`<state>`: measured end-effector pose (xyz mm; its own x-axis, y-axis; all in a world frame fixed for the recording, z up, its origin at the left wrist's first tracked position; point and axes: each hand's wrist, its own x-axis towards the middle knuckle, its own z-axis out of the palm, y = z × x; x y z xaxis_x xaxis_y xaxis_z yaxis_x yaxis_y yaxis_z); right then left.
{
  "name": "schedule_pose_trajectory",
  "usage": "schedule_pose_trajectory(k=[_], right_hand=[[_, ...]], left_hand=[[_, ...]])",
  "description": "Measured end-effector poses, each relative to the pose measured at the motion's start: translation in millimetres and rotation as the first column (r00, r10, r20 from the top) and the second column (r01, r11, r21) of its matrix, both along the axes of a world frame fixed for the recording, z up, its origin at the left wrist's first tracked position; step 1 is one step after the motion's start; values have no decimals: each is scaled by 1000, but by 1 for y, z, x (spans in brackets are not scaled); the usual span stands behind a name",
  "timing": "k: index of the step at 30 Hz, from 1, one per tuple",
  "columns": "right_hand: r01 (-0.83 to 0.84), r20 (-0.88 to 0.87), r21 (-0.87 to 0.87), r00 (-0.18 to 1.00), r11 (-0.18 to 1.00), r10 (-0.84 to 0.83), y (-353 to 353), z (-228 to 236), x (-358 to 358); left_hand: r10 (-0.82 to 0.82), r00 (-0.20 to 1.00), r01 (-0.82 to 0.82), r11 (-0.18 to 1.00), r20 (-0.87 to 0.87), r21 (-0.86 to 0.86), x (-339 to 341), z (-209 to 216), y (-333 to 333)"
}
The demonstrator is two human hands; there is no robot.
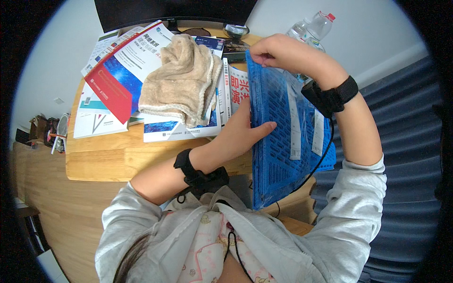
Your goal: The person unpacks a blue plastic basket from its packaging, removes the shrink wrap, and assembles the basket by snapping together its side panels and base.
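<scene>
A flat blue perforated plastic stack (273, 108) stands on edge, tilted, at the right of the desk's front. Clear film and white label strips lie over its right face. My left hand (238, 129) grips its near left edge, with the thumb on the face and the fingers partly hidden behind. At the top far corner, my right hand (283, 51) is closed over the edge with curled fingers. The exact kind of the blue piece cannot be made out. Both wrists wear black straps.
A folded beige towel (181, 80) lies on several books and papers (111, 78) on the wooden desk (101, 158). A black monitor (174, 12) stands behind them. Clear plastic bottles (318, 27) are at the far right, near a dark blue curtain (401, 141).
</scene>
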<state>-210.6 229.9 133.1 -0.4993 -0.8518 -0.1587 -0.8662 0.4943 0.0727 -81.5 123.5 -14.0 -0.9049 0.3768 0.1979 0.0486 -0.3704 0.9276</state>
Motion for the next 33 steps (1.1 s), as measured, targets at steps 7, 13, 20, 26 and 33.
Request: schedule_pose_trajectory(k=[7, 13, 20, 26, 33], right_hand=[[22, 19, -84, 1000, 996, -21, 3, -9, 3], [-100, -35, -153, 995, 983, 96, 5, -9, 3], [-153, -81, -91, 986, 984, 146, -3, 0, 12], [-106, -122, 94, 986, 990, 117, -18, 5, 16], [-162, -274, 134, 942, 978, 194, -18, -9, 20]], left_hand=[[16, 1000, -17, 997, -16, -71, 4, -4, -4], [25, 999, -30, 993, -44, -118, 7, -5, -5], [-1, 998, -2, 999, -66, -35, 8, -5, -4], [-23, 996, 19, 999, -87, -41, 7, -9, -6], [-15, 999, 11, 995, -48, -98, 6, -10, -9]])
